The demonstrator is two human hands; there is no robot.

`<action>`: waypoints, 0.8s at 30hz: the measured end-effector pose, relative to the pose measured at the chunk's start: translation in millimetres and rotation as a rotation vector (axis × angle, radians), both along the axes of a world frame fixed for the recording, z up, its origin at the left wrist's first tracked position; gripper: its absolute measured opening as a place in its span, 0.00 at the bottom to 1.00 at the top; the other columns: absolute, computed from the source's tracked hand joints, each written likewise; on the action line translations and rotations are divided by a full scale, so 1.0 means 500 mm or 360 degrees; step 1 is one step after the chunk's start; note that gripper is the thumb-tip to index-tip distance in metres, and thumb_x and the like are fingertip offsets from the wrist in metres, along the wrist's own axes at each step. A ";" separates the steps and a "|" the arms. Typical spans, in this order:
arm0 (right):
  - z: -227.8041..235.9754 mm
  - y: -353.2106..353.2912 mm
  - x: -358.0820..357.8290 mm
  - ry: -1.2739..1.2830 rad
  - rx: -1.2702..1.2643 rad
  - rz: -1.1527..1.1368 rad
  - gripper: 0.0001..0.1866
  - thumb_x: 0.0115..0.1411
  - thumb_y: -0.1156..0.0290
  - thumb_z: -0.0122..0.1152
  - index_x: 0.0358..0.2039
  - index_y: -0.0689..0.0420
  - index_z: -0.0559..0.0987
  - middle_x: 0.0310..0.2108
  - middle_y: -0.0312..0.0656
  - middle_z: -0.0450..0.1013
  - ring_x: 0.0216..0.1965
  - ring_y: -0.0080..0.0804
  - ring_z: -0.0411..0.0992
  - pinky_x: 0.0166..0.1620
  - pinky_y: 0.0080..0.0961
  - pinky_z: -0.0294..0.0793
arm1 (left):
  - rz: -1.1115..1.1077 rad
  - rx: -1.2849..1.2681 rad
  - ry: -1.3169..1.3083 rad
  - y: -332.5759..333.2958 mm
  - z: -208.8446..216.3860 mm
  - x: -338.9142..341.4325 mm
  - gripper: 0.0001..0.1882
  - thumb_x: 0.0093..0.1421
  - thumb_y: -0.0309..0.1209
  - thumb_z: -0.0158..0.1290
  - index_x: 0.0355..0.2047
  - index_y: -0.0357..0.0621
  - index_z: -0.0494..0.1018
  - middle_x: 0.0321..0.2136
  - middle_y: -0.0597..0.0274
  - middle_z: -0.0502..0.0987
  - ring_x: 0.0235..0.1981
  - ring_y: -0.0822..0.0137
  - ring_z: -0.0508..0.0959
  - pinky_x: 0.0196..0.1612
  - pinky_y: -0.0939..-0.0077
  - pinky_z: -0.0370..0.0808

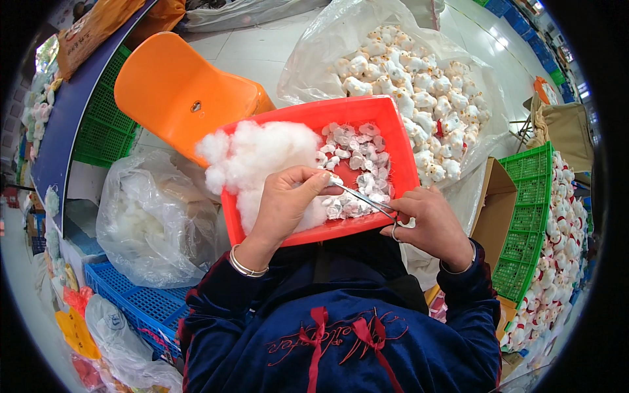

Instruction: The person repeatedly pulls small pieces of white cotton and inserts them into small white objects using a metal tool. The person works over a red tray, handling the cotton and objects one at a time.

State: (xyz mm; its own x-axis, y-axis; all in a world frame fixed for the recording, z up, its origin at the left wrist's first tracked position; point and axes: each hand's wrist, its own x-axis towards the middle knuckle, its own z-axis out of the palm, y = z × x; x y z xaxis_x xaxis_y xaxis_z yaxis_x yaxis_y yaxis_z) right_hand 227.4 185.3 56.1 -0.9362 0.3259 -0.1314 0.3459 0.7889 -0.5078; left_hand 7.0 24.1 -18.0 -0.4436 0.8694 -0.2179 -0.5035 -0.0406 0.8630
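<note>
A red plastic tray (pixel 403 147) sits across my lap. Fluffy white stuffing (pixel 275 147) fills its left side, and small white fabric pieces (pixel 359 157) lie loose on its right. Over the middle of the tray, my left hand (pixel 291 200) pinches a small white fabric piece (pixel 335 181) between thumb and fingers. My right hand (pixel 429 216) grips slim metal forceps (pixel 367 199) by their finger rings. Their tips reach to the piece at my left fingertips; the fingers partly hide the contact.
A clear bag of white plush toys (pixel 426 92) stands beyond the tray. An orange chair (pixel 183 98) is at the far left, above a clear bag of stuffing (pixel 157 223) and a blue crate (pixel 141 301). To the right, a green crate (pixel 527 216) stands beside more plush toys (pixel 557 255).
</note>
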 end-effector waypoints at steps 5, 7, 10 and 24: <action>0.006 0.003 -0.006 -0.0013 -0.0097 0.0017 0.17 0.49 0.62 0.78 0.37 0.57 0.86 0.27 0.45 0.77 0.33 0.46 0.77 0.35 0.40 0.72 | 0.0011 0.0046 0.0012 0.000 0.002 0.003 0.08 0.70 0.25 0.58 0.40 0.28 0.81 0.38 0.53 0.84 0.41 0.61 0.87 0.47 0.73 0.84; 0.002 0.003 -0.007 0.0083 -0.0083 0.0057 0.17 0.49 0.62 0.78 0.36 0.58 0.85 0.27 0.47 0.77 0.32 0.48 0.78 0.35 0.41 0.74 | -0.0027 -0.0021 0.0100 0.001 0.002 0.005 0.08 0.70 0.25 0.58 0.40 0.28 0.81 0.37 0.54 0.84 0.41 0.62 0.87 0.47 0.72 0.84; -0.005 0.008 -0.010 0.0059 -0.0116 0.0121 0.18 0.50 0.62 0.78 0.37 0.59 0.85 0.27 0.49 0.78 0.32 0.49 0.78 0.37 0.42 0.75 | -0.0063 -0.0171 0.0301 0.001 0.003 0.007 0.08 0.70 0.25 0.58 0.40 0.29 0.81 0.37 0.54 0.84 0.41 0.64 0.87 0.47 0.72 0.84; 0.005 0.011 -0.010 -0.0061 -0.0252 0.0058 0.18 0.52 0.61 0.77 0.36 0.60 0.84 0.28 0.51 0.78 0.33 0.51 0.78 0.36 0.42 0.75 | 0.0064 0.0061 0.0146 -0.002 0.001 0.008 0.07 0.70 0.24 0.58 0.39 0.30 0.80 0.36 0.55 0.84 0.40 0.64 0.87 0.47 0.73 0.84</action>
